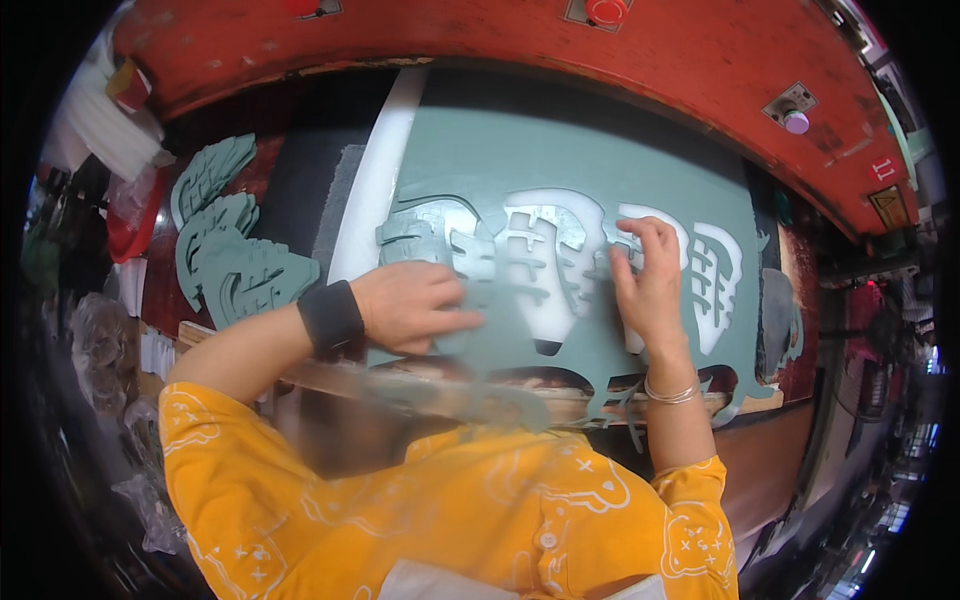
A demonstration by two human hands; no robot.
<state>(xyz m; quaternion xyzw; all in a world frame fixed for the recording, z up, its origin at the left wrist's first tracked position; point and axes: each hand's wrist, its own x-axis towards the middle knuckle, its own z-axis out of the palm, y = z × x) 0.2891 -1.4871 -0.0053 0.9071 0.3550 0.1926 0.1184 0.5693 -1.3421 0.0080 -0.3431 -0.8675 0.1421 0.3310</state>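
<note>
L hand [408,305], black wristband, grips a blurred grey-green cut piece [490,345] at near edge of the grey-green sheet [560,160], fingers closed on it. R hand [650,280] presses on sheet mid-right, fingers bent, close together at a cutout [722,275]. Stack of cut shapes [235,265] lies far left. Red machine frame [640,60] behind.

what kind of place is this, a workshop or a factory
Most likely a small factory or die-cutting workshop. Both hands, left and right, pick shapes out of a grey-green cut sheet under a big red machine frame, with finished cutouts stacked at the left.
</note>
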